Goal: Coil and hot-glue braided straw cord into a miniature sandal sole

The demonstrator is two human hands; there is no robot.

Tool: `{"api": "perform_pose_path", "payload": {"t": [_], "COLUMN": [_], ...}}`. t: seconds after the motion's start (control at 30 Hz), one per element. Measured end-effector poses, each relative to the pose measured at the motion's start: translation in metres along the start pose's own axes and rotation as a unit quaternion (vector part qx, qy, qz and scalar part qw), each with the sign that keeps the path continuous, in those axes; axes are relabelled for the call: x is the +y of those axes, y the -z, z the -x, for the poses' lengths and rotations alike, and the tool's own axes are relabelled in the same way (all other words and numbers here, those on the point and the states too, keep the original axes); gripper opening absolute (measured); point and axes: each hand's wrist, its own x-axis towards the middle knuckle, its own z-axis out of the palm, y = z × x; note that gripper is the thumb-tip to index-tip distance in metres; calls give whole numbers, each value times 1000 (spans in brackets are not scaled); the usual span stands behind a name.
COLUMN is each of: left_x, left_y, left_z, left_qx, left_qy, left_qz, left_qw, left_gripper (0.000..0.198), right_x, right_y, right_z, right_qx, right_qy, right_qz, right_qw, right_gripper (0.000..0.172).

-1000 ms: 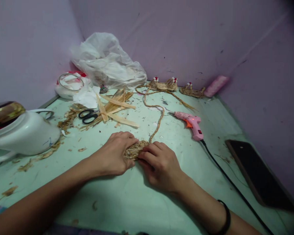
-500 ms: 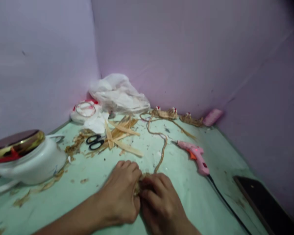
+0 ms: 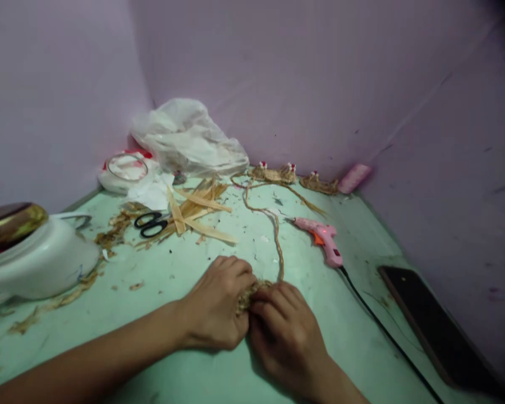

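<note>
Near the front middle of the green table, my left hand (image 3: 221,303) is wrapped round a small braided straw piece (image 3: 246,297). Most of that piece is hidden by my fingers. My right hand (image 3: 288,331) pinches its right side, close beside my left hand. From there a long braided straw cord (image 3: 278,241) runs away across the table toward the back wall. To the right of the cord lies a pink glue gun (image 3: 322,233) with an orange trigger and a small red light.
Black-handled scissors (image 3: 151,224) lie beside flat straw strips (image 3: 202,210). A white pot (image 3: 59,261) stands at left. A plastic bag (image 3: 189,137) and braided pieces with red-white decorations (image 3: 273,174) are at the back. A black cable (image 3: 379,320) and a dark phone (image 3: 433,325) lie right.
The camera view has shifted, so the table things sit higher and farther left. Both hands keep their hold on the braided straw piece, more of which now shows between them.
</note>
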Motion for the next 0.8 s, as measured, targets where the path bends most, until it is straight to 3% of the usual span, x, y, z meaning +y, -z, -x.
{"api": "perform_pose_path", "payload": {"t": [0.23,0.37,0.8], "left_x": [2,-2,-4], "left_y": [-1,-4,-10], "left_z": [-4,-7,-9], "left_qx": [18,24,65], "left_qy": [-3,-37,-58], "left_qz": [7,7,3], "left_qw": [1000,999,996], "left_gripper": [25,23,19], "right_x": [2,0,4], "right_y": [6,3,-2], "right_z": [5,5,6], "right_qx": [-32,-15,-3], "right_qy": [-34,-23,-27], "right_qz": [-38,-21,-27], "right_qw": [998,999,999], "right_gripper": [18,14,15]}}
